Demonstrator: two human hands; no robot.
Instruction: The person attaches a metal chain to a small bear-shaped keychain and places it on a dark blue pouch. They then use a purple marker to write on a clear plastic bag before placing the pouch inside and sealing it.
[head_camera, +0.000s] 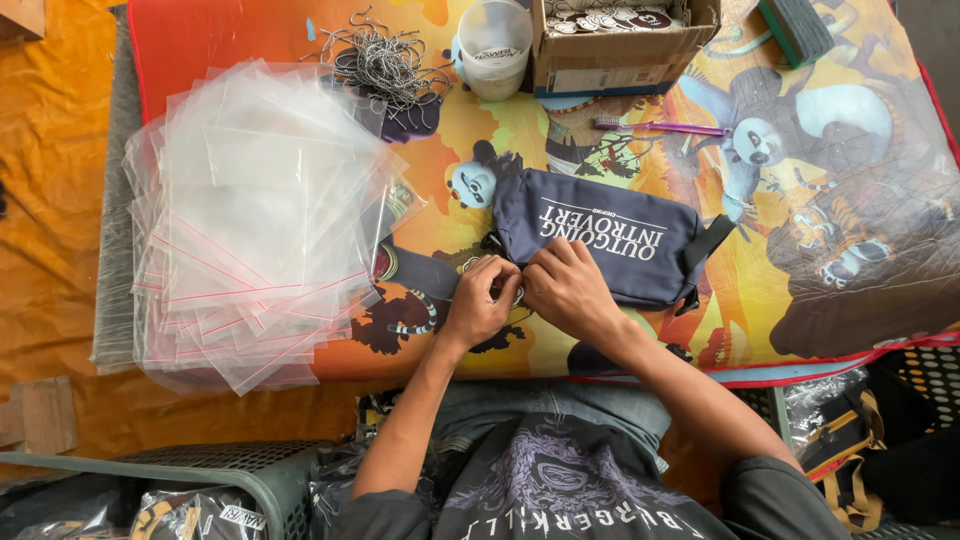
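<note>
Two grips: I see left hand (480, 305) and right hand (566, 290) pinched shut on the pouch's near edge.
Pouch (600, 240): centre of surface (700, 330).
Bags (250, 220): nine o'clock.

Left hand (480, 300), right hand (568, 288) side by side, fingers curled, pinching.

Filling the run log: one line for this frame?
left hand: pinching at pouch edge | right hand: same | navy pouch: flat on table | plastic bags: stacked left

On the desk (780, 320), the pouch (600, 245) lies in the middle, with a stack of bags (250, 220) to its left. Behind it sit a wire pile (385, 60), a cup (492, 45) and a box (620, 40). Both hands meet at the pouch's near edge, left hand (480, 305) beside right hand (568, 290).
</note>
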